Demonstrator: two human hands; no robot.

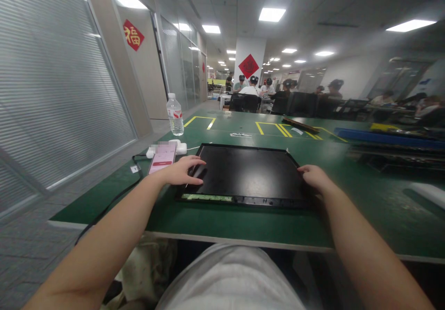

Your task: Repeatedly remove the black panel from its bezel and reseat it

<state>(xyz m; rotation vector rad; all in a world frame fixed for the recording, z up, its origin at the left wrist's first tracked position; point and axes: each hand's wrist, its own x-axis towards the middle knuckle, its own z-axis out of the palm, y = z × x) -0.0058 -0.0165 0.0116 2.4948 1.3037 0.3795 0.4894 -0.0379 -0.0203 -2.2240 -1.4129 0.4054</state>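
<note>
A black flat display panel (pixel 248 168) lies face up on the green table (pixel 239 224), with a green circuit board strip (pixel 207 198) along its near edge at the left. My left hand (pixel 183 170) rests over the panel's left edge, thumb and fingers stretched apart on the dark surface. At the right edge, my right hand (pixel 314 178) pinches the frame, its index finger and thumb close together and the other fingers partly hidden. Just left of my left hand is a phone (pixel 162 157) with a lit screen, propped against a white power strip (pixel 181 148).
A water bottle (pixel 175 115) stands at the back left. Dark strips (pixel 301 125) lie at the back, and blurred long blue parts (pixel 385 137) are stacked at the right. A white piece (pixel 429 194) sits at the right edge. Several people sit at tables beyond.
</note>
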